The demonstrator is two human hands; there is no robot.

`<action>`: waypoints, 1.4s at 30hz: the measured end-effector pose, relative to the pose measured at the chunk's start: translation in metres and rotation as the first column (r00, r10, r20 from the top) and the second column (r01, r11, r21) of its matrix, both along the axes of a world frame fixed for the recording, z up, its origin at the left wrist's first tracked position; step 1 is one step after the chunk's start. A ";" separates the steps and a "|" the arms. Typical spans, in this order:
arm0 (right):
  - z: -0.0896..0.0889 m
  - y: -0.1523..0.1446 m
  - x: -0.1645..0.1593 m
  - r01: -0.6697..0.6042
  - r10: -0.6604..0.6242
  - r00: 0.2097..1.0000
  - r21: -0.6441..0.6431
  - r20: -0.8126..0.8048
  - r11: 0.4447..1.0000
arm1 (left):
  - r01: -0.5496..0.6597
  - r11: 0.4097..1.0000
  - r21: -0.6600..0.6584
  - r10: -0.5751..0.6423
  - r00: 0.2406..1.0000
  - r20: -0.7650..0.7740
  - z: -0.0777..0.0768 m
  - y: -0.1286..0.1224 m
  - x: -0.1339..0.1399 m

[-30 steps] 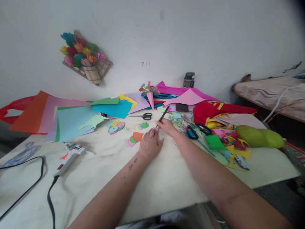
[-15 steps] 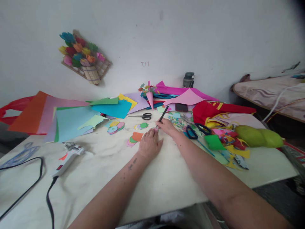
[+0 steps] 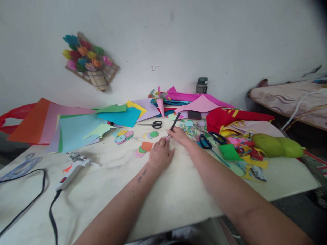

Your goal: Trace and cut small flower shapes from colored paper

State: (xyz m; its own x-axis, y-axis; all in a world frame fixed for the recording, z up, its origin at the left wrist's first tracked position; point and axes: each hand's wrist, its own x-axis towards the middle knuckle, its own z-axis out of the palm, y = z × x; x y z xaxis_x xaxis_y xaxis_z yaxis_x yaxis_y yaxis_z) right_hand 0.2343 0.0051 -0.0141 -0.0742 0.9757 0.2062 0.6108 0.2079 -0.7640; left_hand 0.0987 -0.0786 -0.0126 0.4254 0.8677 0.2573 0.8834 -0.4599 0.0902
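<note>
My left hand (image 3: 160, 152) lies flat on the table, fingers stretched forward over a small pink paper piece (image 3: 167, 139) that is mostly hidden. In my right hand (image 3: 178, 135) is a slim black pen (image 3: 175, 121), tilted, its lower end at that piece by my left fingertips. Left of my left hand is a small fan of round paper cut-outs (image 3: 143, 149) in orange, green and pink. Green scalloped paper shapes (image 3: 153, 134) lie just beyond it, with small black-handled scissors (image 3: 154, 125) farther back.
At left are a white glue gun (image 3: 73, 172) with a black cord and large coloured sheets (image 3: 76, 134). More cut-outs (image 3: 124, 137) lie left of centre. At right are blue-handled scissors (image 3: 205, 141), paper scraps (image 3: 251, 149) and red cloth (image 3: 237, 117). A paper flower cone (image 3: 160, 105) stands at the back.
The view has shifted very slightly. Both hands and the pen keep nearly the same place, and nothing on the table has visibly moved.
</note>
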 end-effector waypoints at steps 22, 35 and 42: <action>-0.005 0.004 0.002 0.017 -0.016 0.998 0.020 -0.062 1.000 | -0.077 0.997 -0.032 0.076 0.997 -0.017 0.001 -0.002 -0.002; -0.008 0.003 -0.004 -0.070 0.078 0.989 0.068 -0.125 0.995 | -0.186 0.979 -0.088 0.175 0.978 -0.112 0.006 -0.005 0.001; -0.010 0.005 -0.008 -0.055 0.058 0.994 0.043 -0.091 0.998 | -0.190 0.976 -0.105 0.177 0.976 -0.125 0.006 -0.005 0.001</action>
